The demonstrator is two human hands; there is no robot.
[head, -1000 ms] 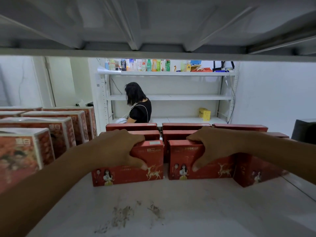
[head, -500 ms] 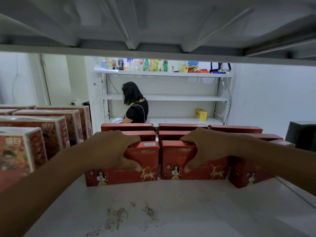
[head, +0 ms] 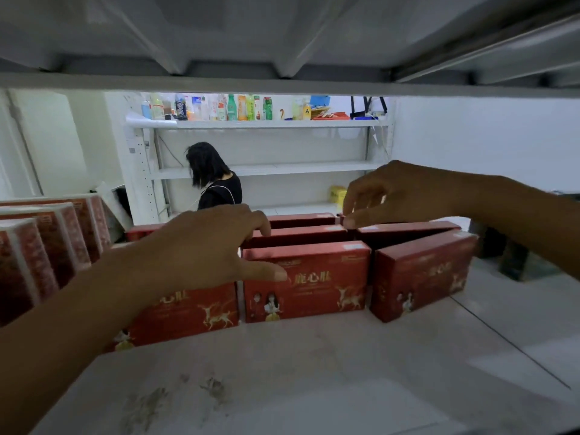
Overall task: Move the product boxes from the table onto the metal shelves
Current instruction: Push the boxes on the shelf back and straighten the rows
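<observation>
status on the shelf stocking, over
Left hand open, draped over the front-left red box. Right hand open, fingertips at the back row. Front row on the shelf, right box skewed. Nothing blocking.

The product boxes (head: 306,281) are red with gold deer and lettering. The metal shelf (head: 314,372) is white, smudged grey.

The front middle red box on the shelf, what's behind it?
Behind the front middle red box stand more red boxes in rows; only their top edges show. The left hand covers those toward the left.
</observation>
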